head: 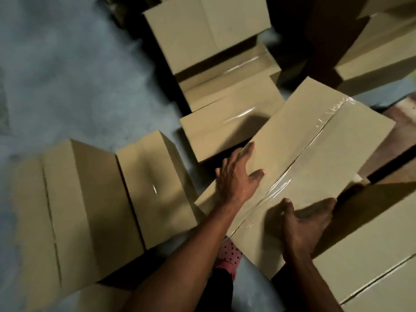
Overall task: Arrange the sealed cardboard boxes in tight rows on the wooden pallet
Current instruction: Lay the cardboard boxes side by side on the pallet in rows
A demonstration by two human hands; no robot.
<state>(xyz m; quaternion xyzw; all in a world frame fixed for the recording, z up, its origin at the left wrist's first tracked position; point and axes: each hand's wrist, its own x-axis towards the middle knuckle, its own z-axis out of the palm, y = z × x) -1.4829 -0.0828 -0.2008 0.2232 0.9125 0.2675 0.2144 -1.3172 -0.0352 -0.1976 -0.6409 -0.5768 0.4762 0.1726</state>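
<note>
Taped box (pixel 299 158): stiff, probably bulky, slick along tape. Left hand (pixel 236 176) spread flat on top; right hand (pixel 304 224) curled round near edge. Best held by opposite edges.

The boxes are all plain tan cardboard. The large box (pixel 299 158) at the centre has a glossy clear tape strip (pixel 290 167) along its seam, catching white glints. A box on the near left (pixel 155 188) shows one small white highlight. The floor (pixel 67 75) on the far left is mottled blue-grey. At the near centre, a shoe (pixel 228 255) is pink with dark dots. At the far right, the wooden pallet (pixel 396 131) looks reddish-brown.
</note>
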